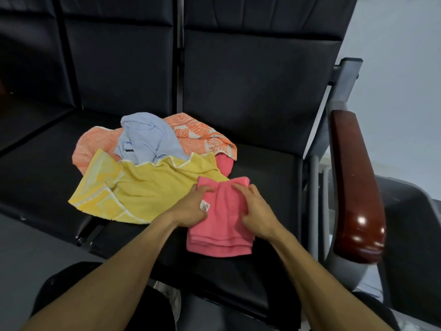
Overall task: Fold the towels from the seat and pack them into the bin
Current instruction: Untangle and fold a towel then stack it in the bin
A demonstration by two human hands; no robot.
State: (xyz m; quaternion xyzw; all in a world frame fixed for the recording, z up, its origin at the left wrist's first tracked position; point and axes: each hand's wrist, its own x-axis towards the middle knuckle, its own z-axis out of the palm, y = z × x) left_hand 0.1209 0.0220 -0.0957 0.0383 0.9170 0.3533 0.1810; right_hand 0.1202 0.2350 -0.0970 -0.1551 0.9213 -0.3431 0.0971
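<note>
A folded pink towel (223, 225) lies in about 4 layers on the front part of the black seat (269, 177), its stacked edges showing at the near side. Both of the person's hands are on it, set a little apart with pink cloth showing between them. The left hand (191, 207) sits on the towel's left edge, fingers curled and pinching the cloth near the far-left corner, with a small white label just beside the thumb. The right hand (254, 211) sits on the right half, fingers bent and digging into the fabric so that a ridge of cloth bunches up between the 2 hands. Just left of the pink towel, and touching it, a yellow towel (143, 189) lies spread and rumpled. Behind that a pale blue towel (148, 139) is heaped on top of an orange patterned towel (202, 134), and another piece of pink cloth peeks out under the orange one. At the right stands a reddish-brown armrest (355, 187), with a grey bin (410, 225) just beyond it, only partly in view.
</note>
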